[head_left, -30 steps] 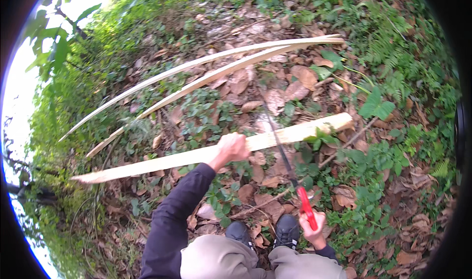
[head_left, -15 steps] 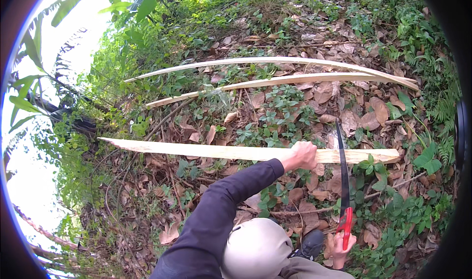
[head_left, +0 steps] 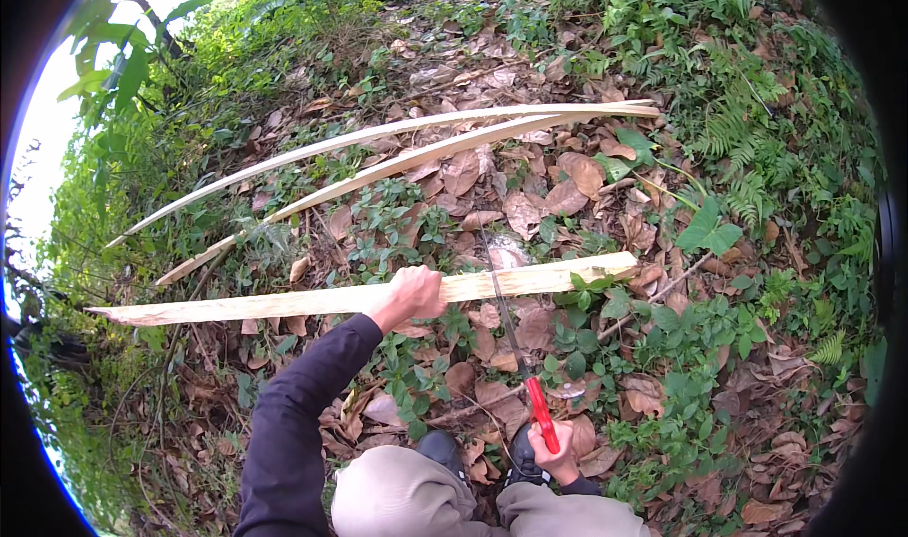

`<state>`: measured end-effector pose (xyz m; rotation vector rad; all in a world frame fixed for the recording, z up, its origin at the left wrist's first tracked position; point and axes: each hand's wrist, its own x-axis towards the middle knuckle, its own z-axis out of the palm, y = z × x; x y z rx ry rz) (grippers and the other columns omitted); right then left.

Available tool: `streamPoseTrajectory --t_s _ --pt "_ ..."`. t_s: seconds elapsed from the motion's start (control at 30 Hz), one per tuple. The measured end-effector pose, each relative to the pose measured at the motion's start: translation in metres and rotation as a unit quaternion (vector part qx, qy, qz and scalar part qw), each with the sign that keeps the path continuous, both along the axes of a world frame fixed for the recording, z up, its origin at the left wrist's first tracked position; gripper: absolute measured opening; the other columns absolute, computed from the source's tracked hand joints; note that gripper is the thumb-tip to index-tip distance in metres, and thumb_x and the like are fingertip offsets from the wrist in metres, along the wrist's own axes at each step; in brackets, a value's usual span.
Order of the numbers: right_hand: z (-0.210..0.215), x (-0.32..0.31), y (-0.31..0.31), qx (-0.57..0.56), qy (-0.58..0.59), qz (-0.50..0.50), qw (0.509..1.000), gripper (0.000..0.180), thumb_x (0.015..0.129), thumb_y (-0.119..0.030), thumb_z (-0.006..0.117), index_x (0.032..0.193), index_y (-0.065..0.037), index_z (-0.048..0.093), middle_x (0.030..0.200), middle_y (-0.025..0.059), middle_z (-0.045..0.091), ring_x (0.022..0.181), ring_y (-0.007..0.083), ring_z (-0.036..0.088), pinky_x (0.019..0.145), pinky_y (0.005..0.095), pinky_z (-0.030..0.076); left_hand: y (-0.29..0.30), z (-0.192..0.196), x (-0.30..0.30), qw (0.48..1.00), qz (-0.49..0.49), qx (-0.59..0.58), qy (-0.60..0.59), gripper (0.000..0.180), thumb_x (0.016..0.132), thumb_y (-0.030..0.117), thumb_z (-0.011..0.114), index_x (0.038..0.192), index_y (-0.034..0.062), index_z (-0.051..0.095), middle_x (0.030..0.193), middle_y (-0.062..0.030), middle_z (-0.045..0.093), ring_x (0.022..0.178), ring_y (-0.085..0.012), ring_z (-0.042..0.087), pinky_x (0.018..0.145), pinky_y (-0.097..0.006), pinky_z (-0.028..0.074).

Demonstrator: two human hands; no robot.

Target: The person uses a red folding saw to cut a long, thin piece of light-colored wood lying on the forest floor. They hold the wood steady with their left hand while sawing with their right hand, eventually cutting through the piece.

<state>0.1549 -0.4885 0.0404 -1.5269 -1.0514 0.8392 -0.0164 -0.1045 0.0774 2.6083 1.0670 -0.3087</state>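
Over on the far left it's all leafy green stuff (head_left: 104, 182), with the pointy end of a long pale plank (head_left: 236, 304) sticking out into it. Beyond the plank, two skinny pale strips of wood (head_left: 378, 132) lie on the brown dead leaves (head_left: 461, 173), spread apart at the left and meeting at the right. Left hand (head_left: 414, 291) is wrapped tight around the plank, a bit right of its middle. Just right of that, a saw's dark blade (head_left: 503, 312) crosses the plank at an angle; can't tell if the teeth are actually touching. Right hand (head_left: 554, 447) is closed on the saw's red handle (head_left: 541, 414), down near the dark shoes (head_left: 440, 452). Past the plank's blunt right end there's a big green leaf (head_left: 707, 232).
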Motion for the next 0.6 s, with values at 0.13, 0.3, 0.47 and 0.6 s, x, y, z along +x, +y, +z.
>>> streamPoseTrajectory --t_s 0.13,0.3,0.47,0.6 --pt "0.012 -0.021 0.029 0.036 -0.032 -0.002 0.999 0.022 0.081 -0.009 0.068 0.063 -0.004 0.056 0.053 0.0099 0.054 0.044 0.0265 0.057 0.048 0.0369 0.044 -0.006 -0.042 -0.024 0.999 0.025 0.026 -0.005 0.033 0.069 0.029 0.066 0.078 -0.0026 0.067 0.07 -0.0256 0.068 0.068 -0.0427 0.07 0.065 -0.05 0.058" --pt "0.032 -0.022 0.032 -0.012 -0.05 -0.017 0.999 0.023 0.083 -0.012 0.067 0.064 -0.002 0.057 0.053 0.0103 0.055 0.045 0.0266 0.059 0.047 0.0364 0.044 -0.007 -0.054 -0.02 0.999 0.029 -0.023 0.022 0.038 0.068 0.032 0.067 0.086 -0.0017 0.069 0.075 -0.0247 0.069 0.072 -0.0414 0.071 0.07 -0.049 0.057" --pt "0.046 -0.018 0.036 0.0 -0.011 -0.053 0.999 0.022 0.082 -0.008 0.068 0.063 -0.002 0.057 0.051 0.0085 0.054 0.044 0.0219 0.058 0.047 0.0354 0.044 0.002 -0.044 -0.018 0.998 0.034 -0.037 0.03 0.035 0.067 0.03 0.065 0.08 -0.002 0.072 0.078 -0.0265 0.07 0.077 -0.0425 0.071 0.075 -0.048 0.058" --pt "0.053 -0.007 0.031 -0.045 0.007 -0.031 0.999 0.021 0.081 -0.007 0.067 0.064 -0.002 0.057 0.051 0.0076 0.053 0.044 0.021 0.056 0.047 0.0345 0.042 0.003 -0.047 -0.016 0.996 0.053 -0.06 0.034 0.038 0.067 0.031 0.065 0.084 -0.0017 0.074 0.083 -0.027 0.071 0.082 -0.042 0.071 0.079 -0.049 0.058"
